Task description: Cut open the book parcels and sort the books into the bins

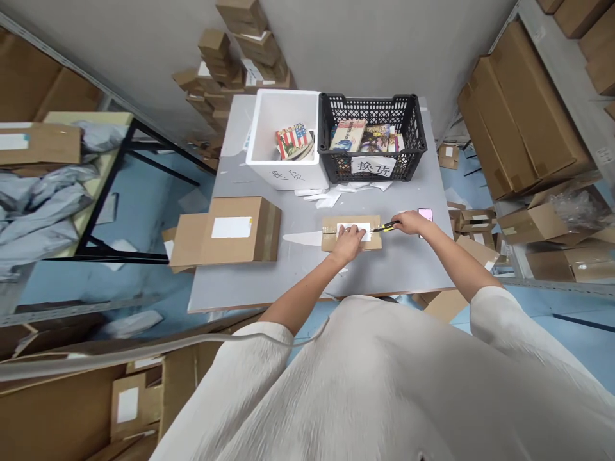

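Observation:
A small taped cardboard box [328,241] with a white label [365,235] lies on the grey table, in front of my body. My left hand [348,244] presses down on its top with the fingers spread over the label. In my right hand [408,222] is a black and yellow utility knife [387,226], gripped by its handle. The knife's tip points left and meets the box near the right end of the label; whether it cuts in cannot be made out.
A larger cardboard box [235,250] stands left on the table [298,278]. Behind are a white foam bin [288,173] and a black crate [410,153], both holding books. A phone [425,214] lies at the right. Paper scraps [328,200] lie before the bins.

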Motion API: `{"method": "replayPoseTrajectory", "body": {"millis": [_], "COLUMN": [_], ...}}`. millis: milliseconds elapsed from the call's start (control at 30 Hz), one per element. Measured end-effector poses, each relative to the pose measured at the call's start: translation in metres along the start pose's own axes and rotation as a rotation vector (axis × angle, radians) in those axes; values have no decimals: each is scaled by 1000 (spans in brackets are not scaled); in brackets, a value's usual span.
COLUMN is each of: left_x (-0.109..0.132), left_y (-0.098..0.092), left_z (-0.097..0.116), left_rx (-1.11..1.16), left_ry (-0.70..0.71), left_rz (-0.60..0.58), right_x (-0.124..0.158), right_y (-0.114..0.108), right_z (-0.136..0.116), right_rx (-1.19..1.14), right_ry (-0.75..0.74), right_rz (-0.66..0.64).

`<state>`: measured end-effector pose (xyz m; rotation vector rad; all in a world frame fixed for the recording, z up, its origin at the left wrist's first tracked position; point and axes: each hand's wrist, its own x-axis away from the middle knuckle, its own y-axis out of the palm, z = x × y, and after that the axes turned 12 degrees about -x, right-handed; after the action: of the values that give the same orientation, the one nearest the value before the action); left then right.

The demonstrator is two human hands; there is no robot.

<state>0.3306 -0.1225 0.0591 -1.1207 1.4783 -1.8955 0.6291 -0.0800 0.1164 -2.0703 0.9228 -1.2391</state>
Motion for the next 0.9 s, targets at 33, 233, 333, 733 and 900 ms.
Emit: {"method": "replayPoseTrajectory", "body": {"millis": [33,233,333,733,900], "left_x": [0,-2,-2,0,4], "left_y": [0,0,1,1,5], "left_z": [0,-1,-2,-2,0], "left_rx": [-2,26,38,23,16], "left_ry": [-4,-6,2,9,21], "left_rz": [0,-2,8,13,28], "right_x": [1,23,34,33,40], "right_y": [1,25,37,54,50], "right_z": [4,30,36,22,25], "right_rx": [-67,-491,-605,-691,-739], "right_ry": [15,77,114,139,134], "right_rz": [-21,-103,-94,-62,-123]}}
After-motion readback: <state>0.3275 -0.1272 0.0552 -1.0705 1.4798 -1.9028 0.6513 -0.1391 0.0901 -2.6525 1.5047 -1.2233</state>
